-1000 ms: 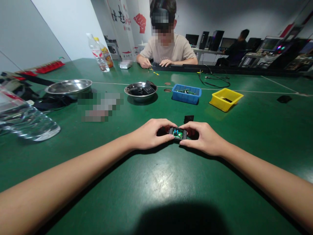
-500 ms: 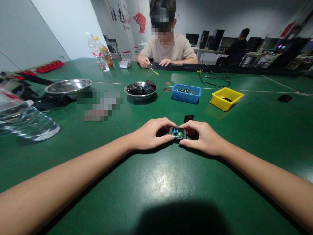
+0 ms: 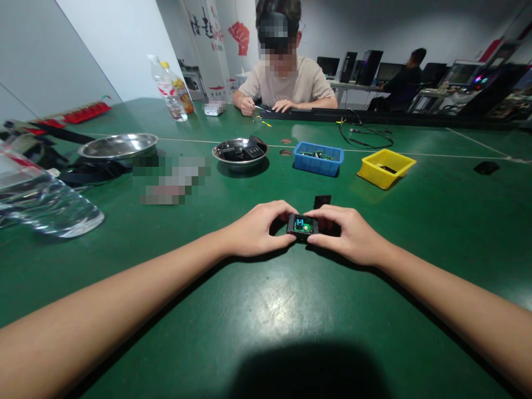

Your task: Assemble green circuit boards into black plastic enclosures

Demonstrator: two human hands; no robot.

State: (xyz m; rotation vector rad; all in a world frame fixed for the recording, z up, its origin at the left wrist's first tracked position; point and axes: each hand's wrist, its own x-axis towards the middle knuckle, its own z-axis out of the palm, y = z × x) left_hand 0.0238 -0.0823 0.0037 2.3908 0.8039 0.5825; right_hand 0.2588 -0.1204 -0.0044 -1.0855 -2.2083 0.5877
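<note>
Between my two hands is a small black plastic case [image 3: 303,225], open at the top, with a green circuit board [image 3: 305,226] and blue parts showing inside. My left hand [image 3: 266,227] grips its left end between thumb and fingers. At the right end, my right hand [image 3: 347,233] pinches the case the same way, its other fingers curled beneath. A flat black plastic piece [image 3: 322,201] lies on the table just behind my right hand.
Beyond my hands stand a steel bowl [image 3: 240,165] of black parts, a blue bin [image 3: 318,169] of circuit boards and a yellow bin [image 3: 377,176]. A water bottle [image 3: 54,199] lies at left near a steel dish [image 3: 118,157]. Another person [image 3: 286,83] works opposite.
Both hands keep their grip on the case, which is tilted slightly differently. The view has shifted a little. The person opposite now shows a thin tool in one hand.
</note>
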